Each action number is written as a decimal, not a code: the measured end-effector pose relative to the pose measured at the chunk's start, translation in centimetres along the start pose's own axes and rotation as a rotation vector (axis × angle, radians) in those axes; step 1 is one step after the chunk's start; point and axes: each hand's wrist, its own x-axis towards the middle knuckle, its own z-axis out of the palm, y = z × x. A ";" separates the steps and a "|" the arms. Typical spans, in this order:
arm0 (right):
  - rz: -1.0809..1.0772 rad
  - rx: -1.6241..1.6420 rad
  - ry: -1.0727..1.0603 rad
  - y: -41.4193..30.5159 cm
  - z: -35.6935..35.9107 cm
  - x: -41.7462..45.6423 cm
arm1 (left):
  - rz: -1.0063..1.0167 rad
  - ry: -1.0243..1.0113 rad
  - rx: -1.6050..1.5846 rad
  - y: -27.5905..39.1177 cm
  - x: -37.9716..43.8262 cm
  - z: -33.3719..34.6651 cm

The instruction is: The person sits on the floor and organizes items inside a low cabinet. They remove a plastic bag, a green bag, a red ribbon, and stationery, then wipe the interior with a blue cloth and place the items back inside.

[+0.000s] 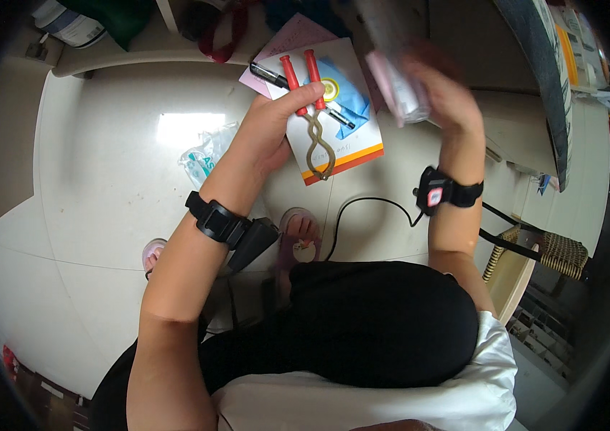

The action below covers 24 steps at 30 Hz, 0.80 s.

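Observation:
My left hand grips a white booklet with orange and red stripes along its near edge. Its thumb presses red-handled pliers with curved brass-coloured jaws against the booklet. Also on the booklet are a black pen crossing beneath the pliers, a folded blue cloth and a small round yellow-rimmed object. Pink paper sticks out behind. To the right, my right hand is blurred, holding a pink-and-white packet and something clear, probably plastic.
On the tiled floor below lies a crumpled clear plastic bag. A black cable runs to the right wrist strap. Beyond my hands is a shelf holding a white tub. At the right stand an open drawer and a woven basket.

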 end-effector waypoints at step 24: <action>-0.138 -0.393 0.496 5.5 -11.5 17.1 | 0.041 0.035 -0.005 2.6 -2.4 -1.2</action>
